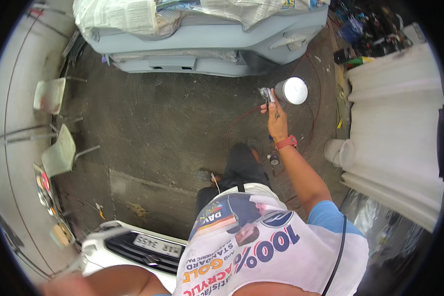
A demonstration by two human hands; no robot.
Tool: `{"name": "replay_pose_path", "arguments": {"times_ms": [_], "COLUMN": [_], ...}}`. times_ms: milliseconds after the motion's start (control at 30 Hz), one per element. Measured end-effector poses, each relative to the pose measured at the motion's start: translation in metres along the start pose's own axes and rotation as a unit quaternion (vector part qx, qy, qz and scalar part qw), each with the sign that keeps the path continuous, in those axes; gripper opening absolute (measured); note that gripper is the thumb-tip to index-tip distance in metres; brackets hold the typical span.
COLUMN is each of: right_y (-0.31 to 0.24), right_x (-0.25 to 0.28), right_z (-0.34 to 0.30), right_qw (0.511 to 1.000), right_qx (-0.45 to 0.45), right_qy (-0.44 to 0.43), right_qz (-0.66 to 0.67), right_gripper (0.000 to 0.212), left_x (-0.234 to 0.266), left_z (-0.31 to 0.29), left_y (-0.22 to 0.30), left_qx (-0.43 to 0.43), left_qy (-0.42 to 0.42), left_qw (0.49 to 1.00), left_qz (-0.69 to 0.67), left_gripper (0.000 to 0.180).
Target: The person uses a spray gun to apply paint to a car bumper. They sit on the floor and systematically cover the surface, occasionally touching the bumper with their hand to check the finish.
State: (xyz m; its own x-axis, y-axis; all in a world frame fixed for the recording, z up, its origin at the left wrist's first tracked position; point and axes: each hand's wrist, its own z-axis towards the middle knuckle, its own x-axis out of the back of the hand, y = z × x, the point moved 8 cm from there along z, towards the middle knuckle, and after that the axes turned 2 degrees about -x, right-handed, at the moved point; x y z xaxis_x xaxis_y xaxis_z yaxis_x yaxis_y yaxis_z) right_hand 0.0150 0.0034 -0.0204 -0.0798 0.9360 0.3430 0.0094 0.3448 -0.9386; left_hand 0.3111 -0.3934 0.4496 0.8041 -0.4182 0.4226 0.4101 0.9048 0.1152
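My right hand [277,121], with a red watch on its wrist, is raised in front of me and closed around the grip of a paint spray gun [267,94]. The gun carries a round metal cup [293,90] on its right side. It is held over the dark floor, short of a grey primed car body [207,39] masked with newspaper [118,15] at the top of the view. My left arm lies along the bottom edge. Its hand [59,287] is a blur at the lower left, beside the front of a white car [133,246], and shows nothing I can make out in it.
A thin red hose [241,121] loops over the floor under the gun. Two pale plastic chairs [59,153] stand by the left wall. White covered panels [394,128] and a white bucket [338,150] fill the right side, with clutter behind them at the top right.
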Motion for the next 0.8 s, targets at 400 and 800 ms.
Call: {"name": "replay_pose_path", "arguments": {"times_ms": [400, 800], "right_y": [0.052, 0.101], "right_x": [-0.059, -0.055], "right_z": [0.090, 0.097], "right_qw": [0.944, 0.921], "right_qx": [-0.168, -0.221], "right_qy": [0.105, 0.273], "right_qz": [0.263, 0.170], "right_gripper": [0.073, 0.069], "left_x": [-0.210, -0.238], "left_z": [-0.596, -0.614], "left_y": [-0.029, -0.051], "left_qx": [0.373, 0.417], "left_qy": [-0.688, -0.797], "left_qw": [0.582, 0.282], "left_qz": [-0.221, -0.333], "left_gripper": [0.060, 0.042]}}
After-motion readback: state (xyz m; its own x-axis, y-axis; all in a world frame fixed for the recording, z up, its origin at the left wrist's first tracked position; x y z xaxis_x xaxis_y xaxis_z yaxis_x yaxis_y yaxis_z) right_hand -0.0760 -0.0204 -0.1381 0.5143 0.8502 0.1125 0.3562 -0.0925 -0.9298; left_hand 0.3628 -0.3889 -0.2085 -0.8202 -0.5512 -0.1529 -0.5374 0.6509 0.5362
